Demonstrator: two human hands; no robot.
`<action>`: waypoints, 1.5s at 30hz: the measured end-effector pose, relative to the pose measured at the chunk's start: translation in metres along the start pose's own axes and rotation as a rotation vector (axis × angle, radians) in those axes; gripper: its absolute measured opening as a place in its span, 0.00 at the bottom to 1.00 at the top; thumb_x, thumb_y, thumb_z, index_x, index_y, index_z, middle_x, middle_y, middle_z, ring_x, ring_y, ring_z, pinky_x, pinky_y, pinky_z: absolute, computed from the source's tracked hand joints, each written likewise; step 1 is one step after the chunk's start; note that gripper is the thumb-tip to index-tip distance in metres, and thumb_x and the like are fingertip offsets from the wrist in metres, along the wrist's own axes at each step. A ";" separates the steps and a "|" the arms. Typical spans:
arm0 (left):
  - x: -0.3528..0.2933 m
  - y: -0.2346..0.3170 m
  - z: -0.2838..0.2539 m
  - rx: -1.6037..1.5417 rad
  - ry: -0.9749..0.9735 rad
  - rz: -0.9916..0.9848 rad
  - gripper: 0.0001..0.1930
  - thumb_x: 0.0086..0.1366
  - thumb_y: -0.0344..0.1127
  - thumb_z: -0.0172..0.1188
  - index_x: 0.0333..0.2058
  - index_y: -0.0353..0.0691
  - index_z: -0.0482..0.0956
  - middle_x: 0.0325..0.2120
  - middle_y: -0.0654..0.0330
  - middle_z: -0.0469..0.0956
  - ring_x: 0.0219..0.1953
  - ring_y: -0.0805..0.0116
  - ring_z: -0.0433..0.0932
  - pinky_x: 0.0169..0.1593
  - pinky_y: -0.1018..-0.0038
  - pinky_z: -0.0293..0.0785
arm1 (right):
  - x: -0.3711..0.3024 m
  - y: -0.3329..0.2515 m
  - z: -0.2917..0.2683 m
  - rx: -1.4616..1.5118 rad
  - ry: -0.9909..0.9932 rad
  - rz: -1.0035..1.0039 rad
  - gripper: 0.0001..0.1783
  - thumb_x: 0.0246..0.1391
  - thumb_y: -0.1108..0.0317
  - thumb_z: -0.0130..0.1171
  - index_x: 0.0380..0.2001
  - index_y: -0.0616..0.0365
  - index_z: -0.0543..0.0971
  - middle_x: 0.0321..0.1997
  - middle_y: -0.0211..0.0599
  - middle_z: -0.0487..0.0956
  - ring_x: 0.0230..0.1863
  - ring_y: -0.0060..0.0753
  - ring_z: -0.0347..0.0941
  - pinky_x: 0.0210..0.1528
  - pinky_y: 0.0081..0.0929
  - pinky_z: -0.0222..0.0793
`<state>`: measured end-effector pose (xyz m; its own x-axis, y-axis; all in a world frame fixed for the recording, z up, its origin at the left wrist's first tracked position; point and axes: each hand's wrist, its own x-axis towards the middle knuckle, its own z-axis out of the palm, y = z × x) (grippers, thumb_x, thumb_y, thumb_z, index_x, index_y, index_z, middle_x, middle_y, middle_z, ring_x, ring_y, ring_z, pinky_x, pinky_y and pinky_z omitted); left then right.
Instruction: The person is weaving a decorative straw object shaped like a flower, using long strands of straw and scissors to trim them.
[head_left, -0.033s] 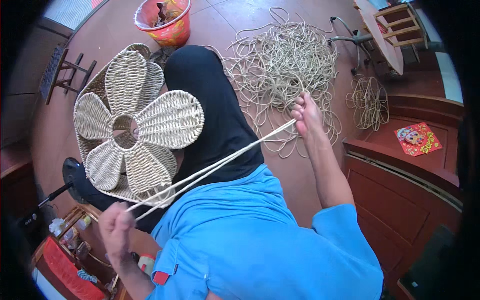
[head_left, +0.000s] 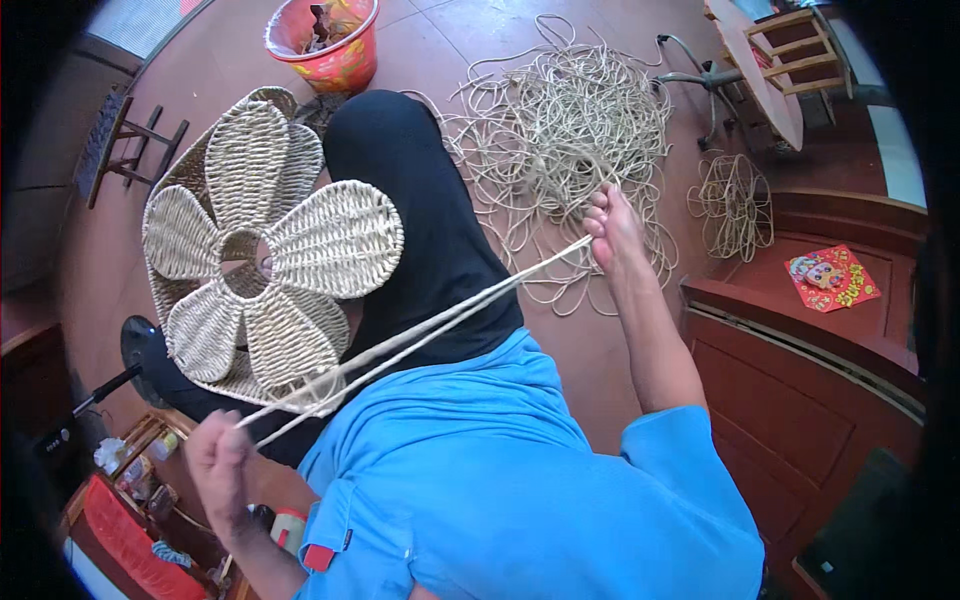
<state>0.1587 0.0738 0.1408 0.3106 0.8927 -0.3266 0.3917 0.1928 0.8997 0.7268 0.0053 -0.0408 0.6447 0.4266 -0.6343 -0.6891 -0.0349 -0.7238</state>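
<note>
Left hand (head_left: 218, 458) and right hand (head_left: 612, 230): one each, two in all
Cord strands (head_left: 440, 327) between the hands: two
Front woven petals (head_left: 338, 240): five
Rear woven petals (head_left: 302, 165): partly hidden, number uncertain
Cord heap (head_left: 590, 130): one, its loops too tangled to count
Flower-shaped open frame (head_left: 737, 207): one
Red bucket (head_left: 340, 65): one
Low stool (head_left: 98, 148): one
Slatted wooden chair (head_left: 800, 65): one
Red printed sheet (head_left: 832, 278): one
</note>
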 end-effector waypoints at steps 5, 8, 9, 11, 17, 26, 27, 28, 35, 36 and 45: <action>-0.028 -0.036 -0.053 -0.061 0.191 -0.003 0.23 0.79 0.51 0.62 0.27 0.44 0.69 0.23 0.71 0.65 0.26 0.80 0.60 0.32 0.76 0.54 | 0.037 -0.014 -0.017 -0.016 -0.034 0.029 0.10 0.82 0.61 0.47 0.54 0.55 0.72 0.33 0.26 0.71 0.20 0.15 0.57 0.17 0.17 0.52; -0.037 -0.054 -0.070 -0.127 0.156 -0.060 0.22 0.80 0.51 0.61 0.29 0.46 0.66 0.24 0.71 0.64 0.27 0.80 0.59 0.32 0.75 0.51 | 0.038 -0.018 -0.014 -0.059 -0.075 0.050 0.09 0.80 0.67 0.48 0.55 0.57 0.72 0.35 0.28 0.74 0.21 0.15 0.58 0.18 0.17 0.54; -0.039 -0.059 -0.072 -0.162 0.160 -0.060 0.22 0.79 0.50 0.62 0.29 0.46 0.67 0.24 0.70 0.65 0.28 0.79 0.61 0.35 0.76 0.57 | 0.037 -0.017 -0.011 -0.060 -0.063 0.060 0.10 0.81 0.67 0.47 0.57 0.57 0.72 0.35 0.28 0.73 0.21 0.15 0.57 0.18 0.16 0.53; -0.043 -0.067 -0.072 -0.197 0.167 -0.062 0.21 0.78 0.50 0.63 0.30 0.46 0.67 0.25 0.69 0.65 0.29 0.78 0.63 0.39 0.76 0.62 | 0.035 -0.016 -0.007 -0.052 -0.057 0.059 0.10 0.81 0.70 0.46 0.58 0.58 0.72 0.36 0.30 0.74 0.21 0.13 0.56 0.19 0.15 0.53; -0.057 -0.074 -0.068 -0.558 0.079 -0.004 0.21 0.75 0.48 0.69 0.33 0.48 0.64 0.24 0.70 0.60 0.31 0.73 0.66 0.55 0.65 0.73 | 0.036 -0.016 -0.005 0.009 -0.060 0.162 0.10 0.81 0.70 0.45 0.54 0.62 0.73 0.39 0.32 0.80 0.21 0.12 0.56 0.18 0.13 0.51; -0.076 -0.101 -0.098 -0.813 0.626 -0.221 0.12 0.83 0.41 0.58 0.37 0.46 0.68 0.23 0.73 0.54 0.22 0.84 0.50 0.21 0.83 0.47 | 0.057 -0.028 -0.029 -0.005 -0.034 0.249 0.18 0.81 0.70 0.43 0.64 0.65 0.73 0.29 0.22 0.70 0.19 0.13 0.51 0.17 0.16 0.45; -0.077 -0.104 -0.102 -0.780 0.789 -0.260 0.12 0.83 0.41 0.57 0.37 0.46 0.69 0.23 0.73 0.54 0.21 0.84 0.49 0.20 0.82 0.47 | 0.058 -0.028 -0.030 0.002 -0.054 0.247 0.17 0.80 0.71 0.45 0.63 0.65 0.74 0.29 0.22 0.70 0.19 0.13 0.51 0.17 0.15 0.45; -0.078 -0.106 -0.108 -0.776 0.951 -0.302 0.13 0.83 0.41 0.57 0.36 0.46 0.70 0.23 0.73 0.54 0.21 0.85 0.49 0.20 0.82 0.46 | 0.059 -0.028 -0.030 0.000 -0.052 0.246 0.17 0.80 0.71 0.45 0.63 0.65 0.74 0.29 0.22 0.70 0.19 0.13 0.51 0.17 0.15 0.45; -0.100 -0.131 -0.159 -0.533 0.872 -0.275 0.12 0.81 0.43 0.61 0.36 0.48 0.74 0.20 0.76 0.57 0.18 0.88 0.50 0.18 0.82 0.43 | 0.052 -0.027 -0.021 -0.048 0.049 0.208 0.15 0.79 0.73 0.46 0.61 0.65 0.74 0.29 0.23 0.71 0.19 0.12 0.51 0.17 0.15 0.45; -0.105 -0.138 -0.168 -0.428 0.874 -0.285 0.11 0.81 0.44 0.62 0.37 0.49 0.75 0.20 0.76 0.58 0.17 0.88 0.51 0.18 0.82 0.43 | 0.051 -0.028 -0.020 -0.056 0.021 0.211 0.15 0.78 0.73 0.46 0.62 0.65 0.74 0.29 0.23 0.71 0.19 0.12 0.51 0.17 0.15 0.45; -0.134 -0.178 -0.226 -0.201 0.844 -0.352 0.10 0.77 0.46 0.67 0.41 0.49 0.79 0.19 0.78 0.58 0.15 0.89 0.50 0.17 0.82 0.42 | 0.063 -0.031 -0.016 -0.102 0.007 0.205 0.20 0.71 0.81 0.53 0.64 0.64 0.73 0.30 0.21 0.70 0.19 0.11 0.53 0.16 0.14 0.46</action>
<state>-0.1486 0.0120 0.0900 -0.5600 0.7547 -0.3418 0.1618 0.5043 0.8483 0.7939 0.0192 -0.0630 0.4975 0.3945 -0.7726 -0.7689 -0.2117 -0.6033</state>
